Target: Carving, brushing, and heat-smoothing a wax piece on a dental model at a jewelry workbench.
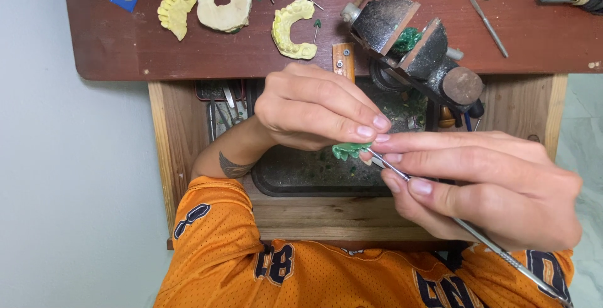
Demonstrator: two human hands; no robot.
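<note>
While fingers hide most of it, green wax piece (349,150) shows.

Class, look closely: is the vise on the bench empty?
No. The vise has a green piece clamped between its jaws.

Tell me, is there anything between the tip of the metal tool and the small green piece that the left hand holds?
Nothing visible stands between them. The left hand pinches the green wax piece in its fingers, and the thin metal tool in the right hand already touches its right edge, above the dark tray.
</note>
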